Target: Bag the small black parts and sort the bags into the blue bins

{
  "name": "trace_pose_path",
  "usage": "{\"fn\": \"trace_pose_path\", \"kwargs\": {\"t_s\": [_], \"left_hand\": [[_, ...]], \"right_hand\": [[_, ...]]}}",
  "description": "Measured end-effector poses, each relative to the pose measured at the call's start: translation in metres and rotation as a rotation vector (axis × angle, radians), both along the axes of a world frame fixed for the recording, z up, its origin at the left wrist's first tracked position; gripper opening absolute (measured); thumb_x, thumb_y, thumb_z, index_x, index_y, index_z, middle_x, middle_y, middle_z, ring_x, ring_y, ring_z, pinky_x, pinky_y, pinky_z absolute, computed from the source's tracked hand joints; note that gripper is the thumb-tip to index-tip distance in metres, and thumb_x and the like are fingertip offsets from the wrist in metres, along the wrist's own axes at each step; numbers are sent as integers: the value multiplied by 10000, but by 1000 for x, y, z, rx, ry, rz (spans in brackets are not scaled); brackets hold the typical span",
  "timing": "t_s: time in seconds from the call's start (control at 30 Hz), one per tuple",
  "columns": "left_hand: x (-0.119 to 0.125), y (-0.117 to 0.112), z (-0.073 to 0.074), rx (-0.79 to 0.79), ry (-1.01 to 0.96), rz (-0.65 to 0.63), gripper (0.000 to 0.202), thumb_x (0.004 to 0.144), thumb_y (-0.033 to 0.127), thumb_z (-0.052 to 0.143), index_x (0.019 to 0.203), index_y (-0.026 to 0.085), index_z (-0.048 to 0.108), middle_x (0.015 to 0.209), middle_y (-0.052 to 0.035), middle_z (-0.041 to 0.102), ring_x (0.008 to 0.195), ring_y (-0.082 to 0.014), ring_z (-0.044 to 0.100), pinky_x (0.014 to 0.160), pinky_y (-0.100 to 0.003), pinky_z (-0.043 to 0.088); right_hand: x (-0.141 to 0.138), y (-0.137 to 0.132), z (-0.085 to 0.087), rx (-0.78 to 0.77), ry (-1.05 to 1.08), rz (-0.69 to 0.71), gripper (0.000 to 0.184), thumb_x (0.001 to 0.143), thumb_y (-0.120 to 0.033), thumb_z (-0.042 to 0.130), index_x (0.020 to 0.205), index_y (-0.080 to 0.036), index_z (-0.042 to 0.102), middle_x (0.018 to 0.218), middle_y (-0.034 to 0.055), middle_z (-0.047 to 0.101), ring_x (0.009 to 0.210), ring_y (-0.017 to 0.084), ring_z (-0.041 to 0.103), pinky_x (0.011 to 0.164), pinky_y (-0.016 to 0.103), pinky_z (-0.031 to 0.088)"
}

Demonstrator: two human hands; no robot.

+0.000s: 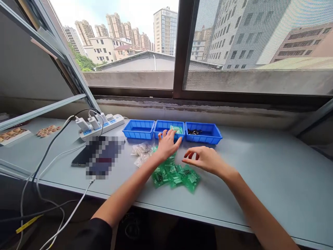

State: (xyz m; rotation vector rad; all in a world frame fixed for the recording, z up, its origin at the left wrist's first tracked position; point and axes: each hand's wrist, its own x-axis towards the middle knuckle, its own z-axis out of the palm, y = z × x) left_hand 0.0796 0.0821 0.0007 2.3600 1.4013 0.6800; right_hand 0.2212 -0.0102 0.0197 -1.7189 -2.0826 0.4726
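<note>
Bright daylight enters through the window; the sky is overexposed, shadows on the tabletop are soft, and straight lines bow at the edges.

Small workshop bench: blue parts bins, power strip, window

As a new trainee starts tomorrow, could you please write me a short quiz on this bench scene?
1. Of the blue trays, which one holds the small dark parts? A left, B middle, C right.
2. True or false: the left hand rests on the power strip.
3. What colour are the bags piled beside the right hand?
Key: 1 C; 2 false; 3 green.
</note>
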Motion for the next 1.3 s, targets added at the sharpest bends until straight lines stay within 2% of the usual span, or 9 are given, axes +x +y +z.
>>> {"fn": "trace_pose_path", "kwargs": {"t_s": [0.07,0.13,0.23,0.33,0.5,0.77,0.97,1.13,1.3], "left_hand": [[0,-1,0,0,-27,13,347,859,338,500,1180,216,549,1339,-82,499,1270,-299,345,1065,-519,213],[0,-2,2,-7,-76,40,324,851,325,518,1156,226,559,1364,-78,475,1284,-290,335,1064,-511,217],[0,-7,7,6,-173,78,264,846,281,522,1099,229,581,1336,-78,497,1270,-267,356,1047,-483,246],[0,-13,12,48,-260,67,207,841,241,520,1031,231,601,1251,-69,555,1217,-247,409,1016,-443,282],[3,-23,12,44,-278,-22,143,840,192,506,927,221,615,1080,-43,616,1090,-221,494,957,-405,333],[7,-34,-1,169,-88,-234,117,858,216,472,869,205,588,985,-55,604,956,-208,544,834,-352,419],[9,-33,-4,147,-185,-192,155,849,221,474,980,208,556,1012,-57,602,986,-213,548,849,-353,439],[12,-34,-5,3,-362,-174,155,818,170,487,952,201,558,996,-58,601,998,-204,554,895,-347,451],[11,-36,-3,31,-445,-164,216,794,133,489,987,215,539,1021,-61,586,1005,-209,544,906,-348,450]], "right_hand": [[-1,-4,0,-111,52,94,202,689,-457,687,774,-275,708,704,-29,686,610,149,615,552,246,426],[-1,-6,-1,-196,73,181,330,568,-440,778,844,-268,719,755,-10,681,668,171,622,573,254,458],[-1,-5,-6,-191,85,238,479,498,-382,818,949,-271,702,850,6,668,770,197,621,629,272,489],[1,-1,-11,-118,77,168,395,553,-354,785,928,-275,690,880,6,642,791,194,618,648,280,496],[6,6,-14,-31,-10,-36,296,635,-394,720,900,-275,664,879,7,644,691,176,610,550,276,463],[12,16,-33,142,58,-29,265,657,-409,693,846,-238,620,789,2,613,668,176,573,521,266,444],[21,25,-42,343,212,-167,421,704,-379,633,1101,-241,595,967,63,623,755,214,609,687,370,512],[24,28,-41,364,307,-242,494,663,-429,657,1107,-221,596,892,62,661,770,232,643,724,397,532],[21,27,-37,296,455,-315,520,597,-466,706,1042,-202,645,780,49,700,683,229,658,690,405,547]]}}
